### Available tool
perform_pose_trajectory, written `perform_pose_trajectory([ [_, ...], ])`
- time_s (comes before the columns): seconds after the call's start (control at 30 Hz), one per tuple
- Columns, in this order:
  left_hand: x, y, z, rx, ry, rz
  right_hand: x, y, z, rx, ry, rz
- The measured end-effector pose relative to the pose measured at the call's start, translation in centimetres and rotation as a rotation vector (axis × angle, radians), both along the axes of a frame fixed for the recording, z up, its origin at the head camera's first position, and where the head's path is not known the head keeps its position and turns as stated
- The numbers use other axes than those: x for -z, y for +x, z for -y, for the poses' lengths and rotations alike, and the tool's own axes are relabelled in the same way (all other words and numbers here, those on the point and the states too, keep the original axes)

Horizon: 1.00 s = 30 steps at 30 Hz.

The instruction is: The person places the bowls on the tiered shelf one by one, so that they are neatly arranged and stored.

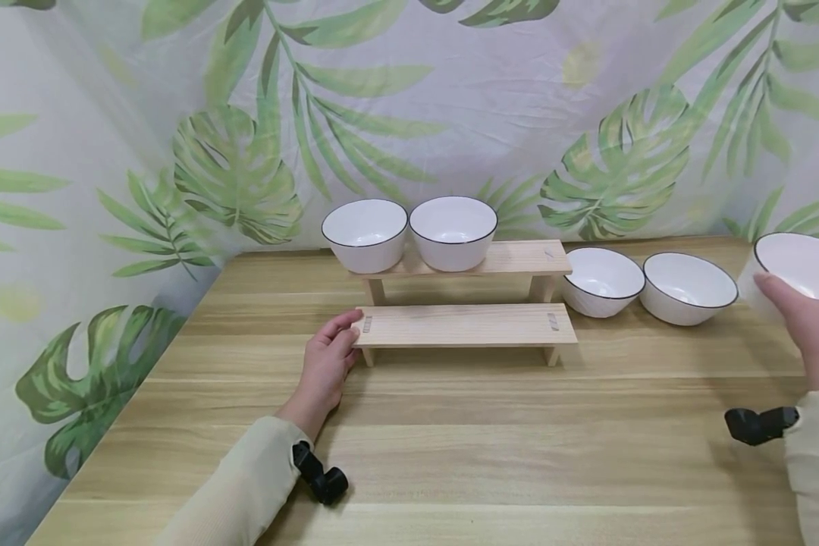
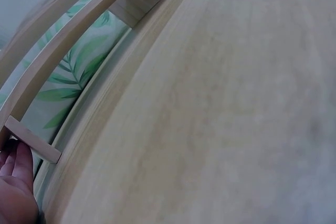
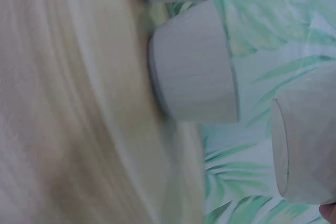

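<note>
Head view, right hand grip round empty white bowl, left hand grip relaxed, touching wooden shelf.

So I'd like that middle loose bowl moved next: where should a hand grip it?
Take the middle bowl by its near rim from the front: thumb inside, fingers outside. The bowls either side, left and right, crowd its flanks, so a side approach looks awkward.

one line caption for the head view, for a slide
Left hand steadies a wooden rack; right hand holds a white bowl.
</note>
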State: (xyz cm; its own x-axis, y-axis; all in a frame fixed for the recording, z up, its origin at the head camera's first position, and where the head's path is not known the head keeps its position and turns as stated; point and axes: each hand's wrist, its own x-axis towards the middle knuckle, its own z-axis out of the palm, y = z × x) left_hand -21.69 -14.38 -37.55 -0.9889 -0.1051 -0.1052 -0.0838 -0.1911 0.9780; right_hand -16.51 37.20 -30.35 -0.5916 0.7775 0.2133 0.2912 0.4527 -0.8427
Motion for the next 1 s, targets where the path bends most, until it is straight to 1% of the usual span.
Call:
perform_pose_trajectory([
  [0.13, 0.1, 0.0, -0.1, -0.008, -0.001, 0.007, -1.3, -0.2, 0.8, -0.031, -0.019, -0.01],
  [0.2, 0.1, 0.0, -0.1, -0.01, -0.003, 0.01, -1.9, -0.3, 1.2, -0.055, -0.045, -0.019],
  [0.37, 0.1, 0.1, 0.0, -0.007, -0.006, 0.004, -3.7, -0.4, 2.4, -0.115, -0.105, 0.015],
  [0.47, 0.1, 0.0, 0.0, 0.0, 0.005, -0.004, -4.8, -0.1, 3.3, -0.141, -0.089, 0.033],
  [0.57, 0.1, 0.0, 0.0, 0.004, 0.016, -0.011, -5.7, 0.4, 4.2, -0.189, -0.058, 0.038],
  [0.63, 0.1, 0.0, 0.0, 0.005, 0.017, -0.014, -6.2, 0.7, 4.7, -0.241, -0.038, 0.044],
  [0.7, 0.1, 0.0, 0.0, 0.005, 0.013, -0.014, -6.6, 0.9, 5.3, -0.27, 0.01, 0.047],
  [0.87, 0.1, 0.1, 0.1, 0.005, 0.004, -0.011, -7.4, 1.1, 6.6, -0.325, 0.151, 0.111],
  [0.97, 0.1, 0.1, 0.1, 0.007, 0.002, -0.012, -7.8, 1.3, 7.2, -0.371, 0.176, 0.151],
  [1.0, 0.1, 0.1, 0.1, 0.007, 0.002, -0.013, -7.9, 1.3, 7.5, -0.378, 0.185, 0.147],
])
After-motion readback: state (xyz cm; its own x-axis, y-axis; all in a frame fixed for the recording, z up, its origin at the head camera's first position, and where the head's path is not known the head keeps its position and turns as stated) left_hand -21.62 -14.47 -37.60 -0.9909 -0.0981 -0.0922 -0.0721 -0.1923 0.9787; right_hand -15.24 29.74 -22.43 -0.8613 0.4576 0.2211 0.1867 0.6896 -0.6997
